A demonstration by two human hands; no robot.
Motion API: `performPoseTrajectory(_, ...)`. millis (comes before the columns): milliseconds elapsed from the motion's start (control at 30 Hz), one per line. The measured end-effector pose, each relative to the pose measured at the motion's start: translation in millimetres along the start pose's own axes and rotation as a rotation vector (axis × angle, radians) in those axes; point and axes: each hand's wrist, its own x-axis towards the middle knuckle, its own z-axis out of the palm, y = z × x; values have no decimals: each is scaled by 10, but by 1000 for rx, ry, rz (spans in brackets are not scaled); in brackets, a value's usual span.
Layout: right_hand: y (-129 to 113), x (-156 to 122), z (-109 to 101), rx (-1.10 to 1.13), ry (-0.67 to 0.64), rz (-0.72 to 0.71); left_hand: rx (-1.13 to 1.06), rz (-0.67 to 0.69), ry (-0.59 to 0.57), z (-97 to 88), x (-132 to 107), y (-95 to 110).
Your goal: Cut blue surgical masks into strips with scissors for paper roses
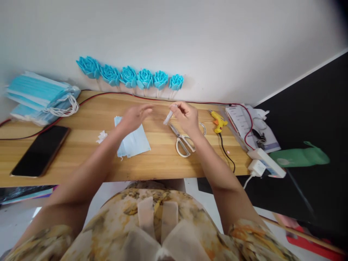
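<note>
Between the thumb and fingers of my right hand (pixel 187 116) is a small whitish strip (pixel 168 118), pinched at its upper end and slanting down to the left. My left hand (pixel 136 116), somewhat blurred, hovers apart from it with fingers stretched out and nothing visible in them. Under my left wrist lies a light blue face mask sheet (pixel 136 142) with a cut, ragged edge. White-handled scissors (pixel 182 145) rest on the table just below my right hand, and a roll of tape (pixel 202 128) is partly hidden behind that wrist.
Several blue paper-like flowers (pixel 145 78) on sticks lean along the wall. Left are stacked face masks (pixel 38 92), a phone (pixel 40 151) and a crumpled white scrap (pixel 102 136). Right are a yellow glue gun (pixel 218 121), papers (pixel 239 119), a power strip (pixel 268 163) and a green bottle (pixel 299 157).
</note>
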Motion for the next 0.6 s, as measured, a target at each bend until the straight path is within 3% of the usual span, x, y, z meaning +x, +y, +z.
performPoseTrajectory(133, 144, -55, 63, -114, -40, -80, 242, -16, 27, -256, -233, -153)
performPoseTrajectory(200, 259, -85, 126, -175, -162, -66, 436, 15, -33, -226, -405, -285)
performPoseTrajectory(300, 335, -128, 160, -178, -132, -32, 688, 4, -60, -77, -609, -437)
performPoseTrajectory(433, 290, -167, 90, -121, -4, -47, 660, 76, -73, 121, -672, -452)
performPoseTrajectory(600, 300, -183, 45, -175, -139, -21, 540, 151, -159, 179, -529, -337)
